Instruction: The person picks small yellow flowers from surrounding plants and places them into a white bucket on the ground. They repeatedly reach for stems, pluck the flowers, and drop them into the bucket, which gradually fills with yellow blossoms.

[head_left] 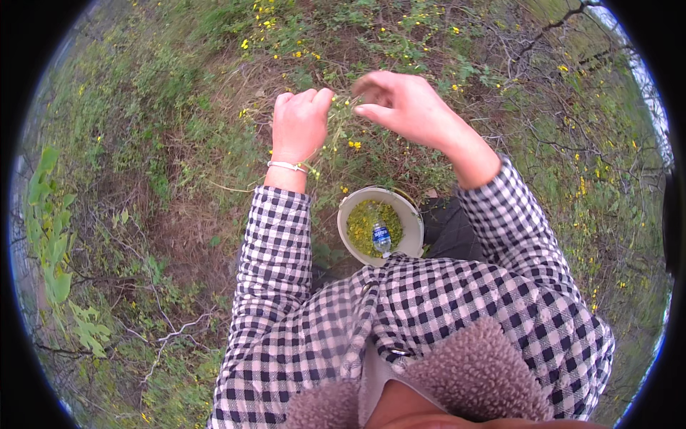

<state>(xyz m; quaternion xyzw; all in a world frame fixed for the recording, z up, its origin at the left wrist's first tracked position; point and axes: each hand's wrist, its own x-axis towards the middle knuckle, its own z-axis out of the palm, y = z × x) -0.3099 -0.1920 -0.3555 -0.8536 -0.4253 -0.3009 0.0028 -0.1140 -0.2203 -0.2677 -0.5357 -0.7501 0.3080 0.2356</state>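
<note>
My left hand [300,123] is closed in a fist round thin green plant stems [330,137] with small buds, which trail out past its thumb side and down along the wrist. Just to its right, my right hand [413,111] is held with fingers curved and thumb apart, close to the stem tips; I see nothing in its grasp, though its fingertips are slightly blurred. Below both hands, against my body, stands a whitish bucket [411,209]. Loose yellow and green flower heads [359,223] cover its bottom, and a clear plastic bottle [380,236] with a blue label lies on them.
Low shrubs with yellow flowers [304,53] grow ahead of me. Bare thorny-looking branches [547,32] reach in at the upper right, and dry twigs [171,332] lie at the lower left. A leafy green plant [50,236] stands at the far left.
</note>
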